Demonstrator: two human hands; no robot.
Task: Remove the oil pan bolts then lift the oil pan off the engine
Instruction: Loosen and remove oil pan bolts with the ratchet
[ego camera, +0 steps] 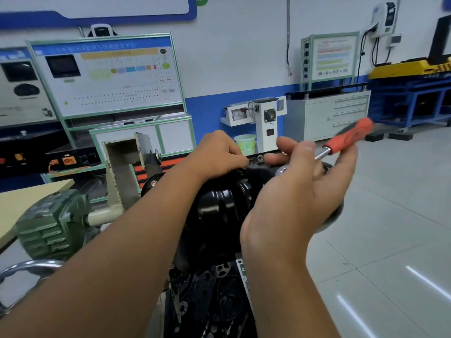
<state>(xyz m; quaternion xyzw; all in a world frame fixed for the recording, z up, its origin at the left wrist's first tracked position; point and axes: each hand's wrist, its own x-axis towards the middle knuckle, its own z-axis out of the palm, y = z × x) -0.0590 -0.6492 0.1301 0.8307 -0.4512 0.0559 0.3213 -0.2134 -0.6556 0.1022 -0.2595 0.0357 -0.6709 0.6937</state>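
Engine front (219, 301): nearest the camera, dark cover and gear shapes low in the view, partly hidden between the two forearms.

Oil pan (219, 203): glossy black, ribbed, sitting on top of the engine with its flange not yet lifted; it lies between the two hands.

Right hand (300, 191): palm turned towards the camera, fingers loosely bent around the chrome shank of a ratchet (341, 140) with an orange handle that sticks up and to the right. The grip looks light, more a cradle than a clamp (the ratchet head sits near the thumb, just above the pan's far right edge).

Left hand (219, 154): fingers curled down at the pan's far rim, pinching at something small there. Whether it is a bolt I cannot tell; the fingertips hide it.

Step in hand: probably spinning a loosened bolt out by finger while the ratchet waits.

Doing it well: keep the bolt straight as it comes out, take it fully clear, and set it where it will not roll. Leave two opposite bolts until last, so the pan cannot drop or tilt.

Stand (124, 167): a beige bracket left of the pan.

Beyond: a green-framed training board (107, 74) against the wall.
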